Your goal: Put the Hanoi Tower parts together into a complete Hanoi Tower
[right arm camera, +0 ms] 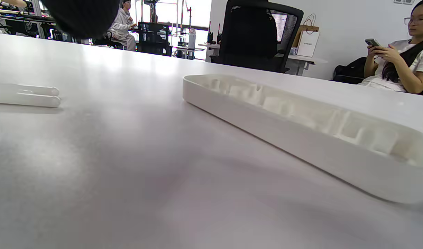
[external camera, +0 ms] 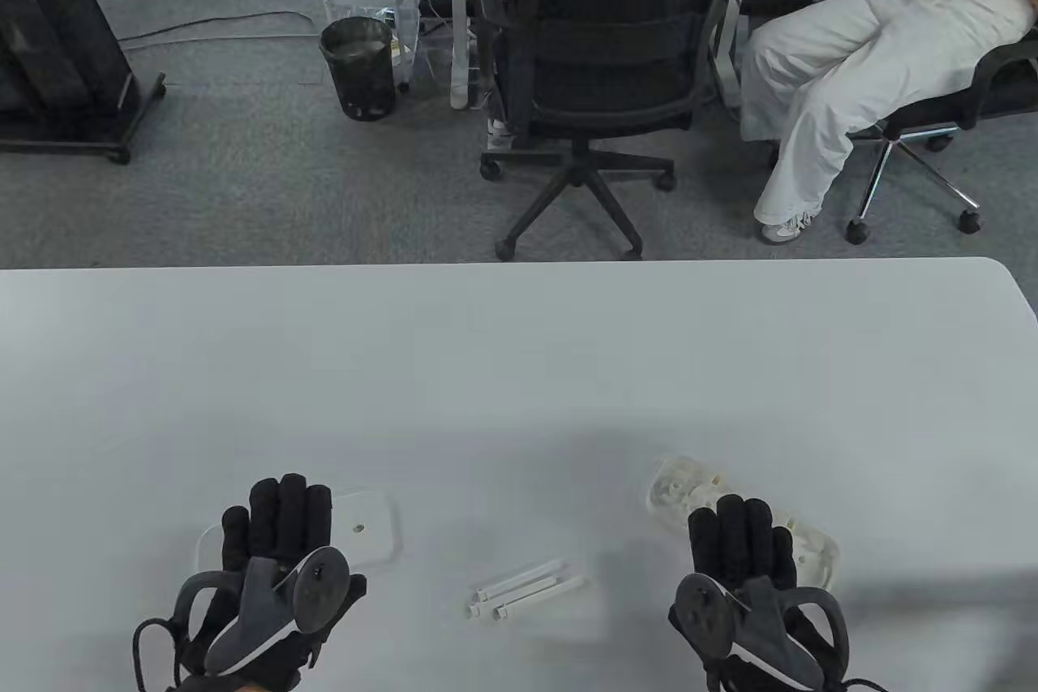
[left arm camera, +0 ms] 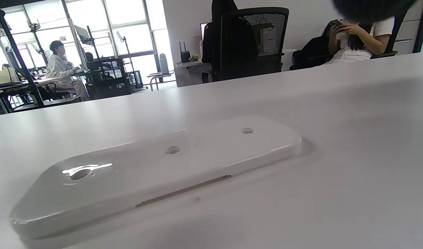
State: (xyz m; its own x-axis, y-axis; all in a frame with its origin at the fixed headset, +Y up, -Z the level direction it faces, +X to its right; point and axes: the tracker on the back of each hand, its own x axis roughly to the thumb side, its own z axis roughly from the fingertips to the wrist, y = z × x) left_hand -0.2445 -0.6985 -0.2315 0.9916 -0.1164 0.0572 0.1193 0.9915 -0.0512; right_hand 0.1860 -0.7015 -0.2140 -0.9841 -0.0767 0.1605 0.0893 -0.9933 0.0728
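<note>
A flat white top plate with three holes lies on the table at the near left. My left hand is stretched out flat above it and covers its left part. A white ribbed base shell lies open side up at the near right. My right hand is stretched out flat above its middle. Three white pegs lie side by side on the table between the hands. Neither hand holds anything.
The white table runs far ahead of the hands. Beyond its far edge stand a black office chair and a seated person in white.
</note>
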